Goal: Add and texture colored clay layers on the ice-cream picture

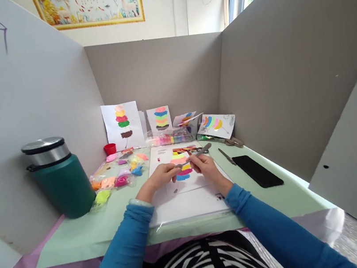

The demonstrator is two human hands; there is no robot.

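My right hand (206,169) pinches a long grey spoon-like tool (205,149), its broad rounded end sticking up to the right. The tool's other end reaches my left hand (163,176), whose thumb and fingers close on it; whether it is a bowl or prongs I cannot make out. Both hands are held over a white sheet (189,204) on the table. Beneath them lies a picture with pink, yellow, magenta and blue bands (183,177), partly covered by my fingers. A small grey bit (175,191) rests on the sheet below it.
Bags of coloured clay (108,182) and a green flask (63,184) stand left. A red cup (110,149), striped pictures (162,118) and a pack of coloured clay (170,138) line the back. On the right lie a knife-like tool (226,156) and a black phone (258,170). Partitions enclose three sides.
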